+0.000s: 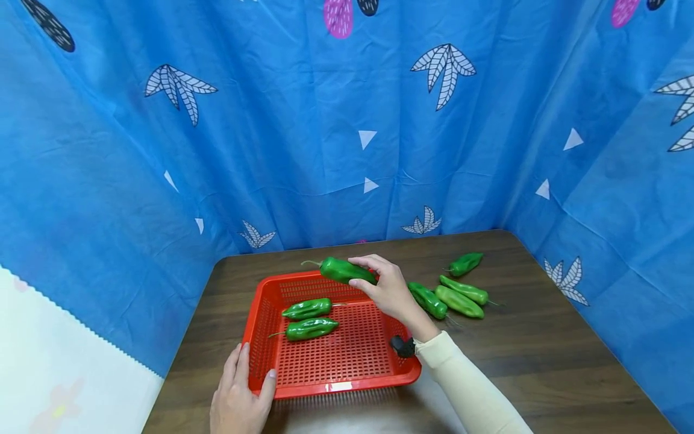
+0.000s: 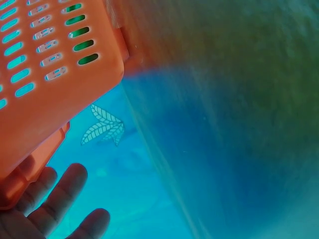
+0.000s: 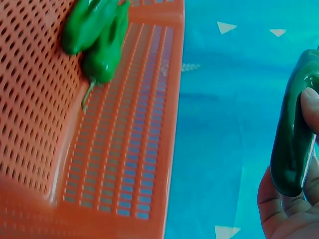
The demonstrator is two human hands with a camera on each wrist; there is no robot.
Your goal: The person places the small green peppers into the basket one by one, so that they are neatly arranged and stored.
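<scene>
My right hand (image 1: 390, 293) grips a long green pepper (image 1: 341, 271) between thumb and fingers, its stem pointing left, over the far side of the red plastic basket (image 1: 341, 387). From the right wrist, the held pepper (image 3: 291, 149) appears at the right edge with the thumb across it. Two green peppers, a rear one (image 1: 307, 309) and a front one (image 1: 311, 329), lie inside on the basket's left half. My left hand (image 1: 238, 392) rests at the basket's near left corner, its loosely straight, spread fingers (image 2: 62, 196) by the rim in the left wrist view.
Several peppers lie on the wooden table (image 1: 553, 337) right of the basket: a dark one (image 1: 428, 300) beside its wall, two lighter ones (image 1: 459, 301) side by side, and a small one (image 1: 466, 264) farther back. A blue patterned curtain (image 1: 303, 150) surrounds the table's back and sides.
</scene>
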